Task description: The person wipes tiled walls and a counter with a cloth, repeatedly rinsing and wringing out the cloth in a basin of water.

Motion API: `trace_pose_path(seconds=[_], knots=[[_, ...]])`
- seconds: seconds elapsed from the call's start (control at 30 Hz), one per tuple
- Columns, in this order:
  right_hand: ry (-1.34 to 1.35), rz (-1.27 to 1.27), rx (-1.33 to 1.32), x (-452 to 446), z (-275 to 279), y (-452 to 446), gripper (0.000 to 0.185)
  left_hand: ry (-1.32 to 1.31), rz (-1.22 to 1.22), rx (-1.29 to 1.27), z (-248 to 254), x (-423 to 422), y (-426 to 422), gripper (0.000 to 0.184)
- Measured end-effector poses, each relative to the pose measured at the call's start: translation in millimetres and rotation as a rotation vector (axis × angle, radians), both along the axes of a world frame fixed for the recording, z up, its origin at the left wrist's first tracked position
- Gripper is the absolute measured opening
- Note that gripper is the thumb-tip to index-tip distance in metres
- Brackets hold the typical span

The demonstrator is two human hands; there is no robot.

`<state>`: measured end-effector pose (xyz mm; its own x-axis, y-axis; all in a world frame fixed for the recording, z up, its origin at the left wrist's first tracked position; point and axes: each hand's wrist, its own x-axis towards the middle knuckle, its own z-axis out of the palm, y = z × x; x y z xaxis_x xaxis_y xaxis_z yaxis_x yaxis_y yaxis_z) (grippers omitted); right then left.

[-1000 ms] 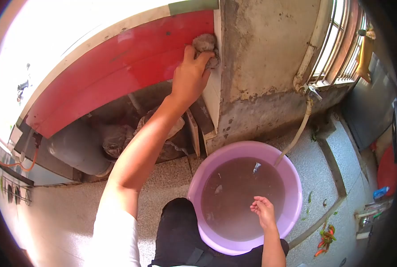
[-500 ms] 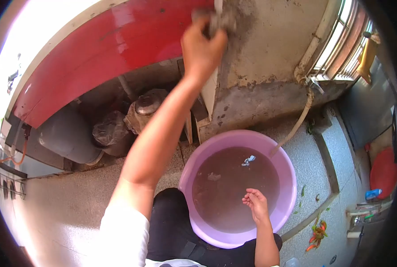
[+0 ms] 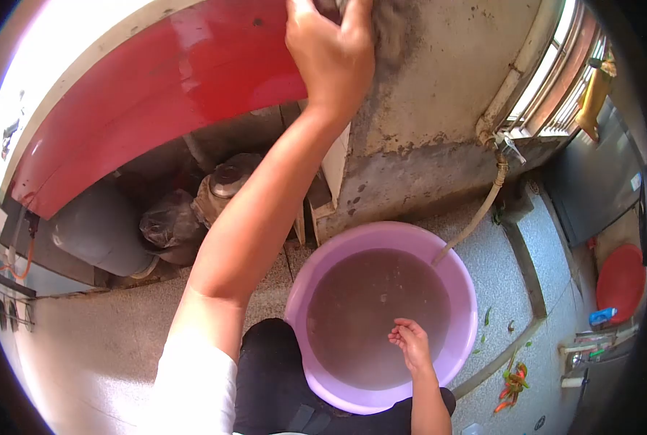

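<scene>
My left hand (image 3: 330,54) is raised against the corner between the red panel (image 3: 214,72) and the stained wall (image 3: 446,80). Its thumb and fingers close round a small grey thing (image 3: 329,9), mostly cut off by the top edge; I cannot make out its kind. Below, a lilac basin (image 3: 298,290) holds murky brown water (image 3: 367,312). My right hand (image 3: 410,344) hovers over the water near the basin's right side, palm turned inward. Its fingers are loosely curled and nothing shows in them.
A hose (image 3: 475,217) runs from the wall tap (image 3: 508,145) into the basin. Red and green peppers (image 3: 513,384) lie on the floor at right. A grey tank (image 3: 98,232) and a bagged pot (image 3: 225,185) stand under the panel. A red basin (image 3: 620,283) is far right.
My left hand has moved up with the grey thing, which now almost leaves the view. The bright glints on the water have gone. My right hand stays nearly in place, and the view has shifted slightly.
</scene>
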<state>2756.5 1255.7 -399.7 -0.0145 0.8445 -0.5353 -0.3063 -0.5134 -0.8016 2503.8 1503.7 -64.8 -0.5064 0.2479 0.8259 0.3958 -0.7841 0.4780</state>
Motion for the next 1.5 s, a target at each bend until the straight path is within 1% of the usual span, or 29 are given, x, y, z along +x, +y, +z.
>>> trace_pose_path(seconds=[0.03,0.07,0.1,0.17,0.2,0.23,0.3,0.43,0.5,0.57,0.6,0.63,0.7,0.73,0.77,0.8,0.83,0.9,0.97,1.03,1.1,1.13,1.17,1.23,1.3,1.33,1.37,1.47,1.5], knots=[[-0.002,-0.003,-0.008,-0.7,2.7,0.7,0.018,-0.09,-0.073,-0.089,8.1,7.6,-8.8,0.042],[-0.01,0.006,-0.016,-2.7,6.4,2.0,0.017,-0.069,-0.092,-0.094,5.6,9.7,-6.8,0.049],[-0.016,0.015,-0.022,-3.4,7.6,2.1,0.016,-0.069,-0.094,-0.098,-3.3,9.6,-0.3,0.049],[0.004,0.013,-0.011,-2.0,5.0,0.6,0.016,0.038,0.111,0.072,-30.1,6.2,15.1,0.037],[0.021,0.014,0.005,-1.4,4.1,-0.1,0.016,0.05,0.115,0.029,-49.0,7.5,12.2,0.036],[0.024,0.017,0.012,-1.2,3.8,0.5,0.016,0.073,0.074,-0.112,-69.0,5.6,9.0,0.036],[0.017,0.02,0.011,-1.6,4.9,0.5,0.018,0.14,0.026,-0.186,-95.3,0.1,1.1,0.036],[0.015,0.046,0.034,-0.4,2.6,-0.8,0.018,0.111,-0.071,-0.186,-61.7,-2.6,-2.4,0.035],[-0.009,0.015,0.009,1.1,1.1,-1.8,0.018,-0.155,-0.26,0.069,-22.5,1.2,7.4,0.036],[-0.006,0.008,0.023,1.3,7.6,-2.3,0.018,-0.311,-0.638,0.017,7.4,8.5,-11.7,0.036],[-0.003,0.003,0.038,1.0,11.4,-2.1,0.018,-0.405,-0.764,0.053,8.1,14.4,-10.4,0.036],[-0.002,-0.002,0.025,0.1,15.4,-2.6,0.018,-0.41,-0.766,0.039,3.1,13.4,-10.8,0.036],[0.023,-0.001,0.045,-1.3,20.2,-2.1,0.017,-0.124,-0.526,-0.09,-15.2,1.9,-7.4,0.035],[0.023,-0.001,0.041,0.5,17.9,-3.6,0.017,-0.111,-0.361,-0.108,-32.0,-4.4,6.4,0.041],[0.038,0.008,0.06,1.0,13.9,-4.8,0.017,-0.014,-0.231,-0.105,-45.9,-4.6,3.2,0.046],[0.056,0.021,0.084,-0.7,11.1,-4.1,0.017,-0.005,-0.192,-0.156,-62.2,-2.1,-2.5,0.046],[0.058,0.032,0.082,-2.3,12.0,-4.7,0.017,0.001,-0.15,-0.207,-80.0,2.5,-9.2,0.045],[0.025,0.042,0.066,-2.8,17.5,-3.5,0.017,0.025,0.005,-0.219,-148.9,3.5,7.9,0.047],[0.014,0.034,0.057,2.2,10.9,-4.8,0.017,-0.043,-0.065,-0.382,-202.4,10.1,-5.2,0.049],[-0.002,0.019,0.061,6.1,4.1,-4.0,0.017,-0.261,-0.241,-0.483,-259.9,17.8,-10.5,0.047],[0.027,-0.021,0.049,10.9,1.4,-6.6,0.017,-0.275,-0.282,-0.49,-275.5,13.1,-13.0,0.046],[0.014,-0.013,0.056,13.0,2.1,-7.0,0.017,-0.274,-0.319,-0.504,-277.4,10.2,-12.5,0.045],[0.002,-0.021,0.052,11.8,1.5,-6.6,0.017,-0.28,-0.313,-0.497,-254.8,5.9,-13.9,0.045],[-0.006,-0.026,0.031,5.7,-0.1,-8.2,0.017,-0.187,-0.291,-0.628,-208.0,-8.1,-6.5,0.043],[-0.015,-0.007,0.026,1.2,1.9,-8.1,0.017,-0.196,-0.207,-0.469,-185.6,-13.5,22.4,0.041],[-0.021,-0.013,0.015,0.6,1.9,-9.0,0.017,-0.242,-0.191,-0.316,-175.6,-16.2,40.3,0.039],[-0.028,-0.009,0.008,0.3,1.5,-9.5,0.017,-0.288,-0.173,-0.163,-169.8,-16.4,51.6,0.036],[-0.054,-0.014,-0.007,1.5,-0.2,-7.5,0.017,-0.272,-0.206,-0.26,-185.5,-8.2,55.2,0.037],[-0.065,-0.015,0.01,0.8,-1.8,-7.2,0.017,-0.215,-0.16,-0.362,-200.9,-7.0,45.9,0.037]])
